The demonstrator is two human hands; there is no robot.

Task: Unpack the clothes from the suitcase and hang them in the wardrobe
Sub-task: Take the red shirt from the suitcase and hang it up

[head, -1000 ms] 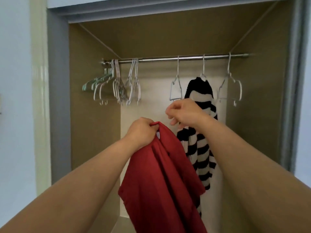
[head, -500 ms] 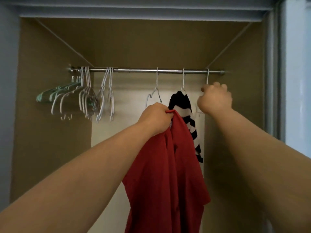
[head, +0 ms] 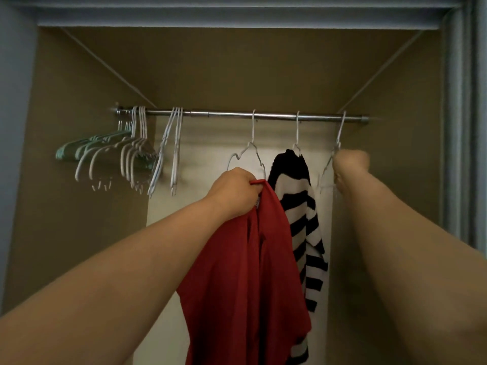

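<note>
A pale grey-blue frame (head: 263,17) borders the recess. Inside, dull olive-brown side walls (head: 79,233) and ceiling (head: 237,69) surround a lighter cream back panel (head: 210,143) in dim light.

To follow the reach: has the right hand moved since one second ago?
Yes. The right hand went rightward along the rail, past the striped sweater, to the end hanger.

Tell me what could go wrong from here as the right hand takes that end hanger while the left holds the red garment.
1. The right hand grips the white hanger at the end of the rail, close to the wardrobe's side wall; its hook could catch as it is lifted off.
2. The left hand bunches the red garment at one spot, so the neckline may be hard to open for the hanger.
3. The striped sweater hangs right beside it and could get snagged.
</note>
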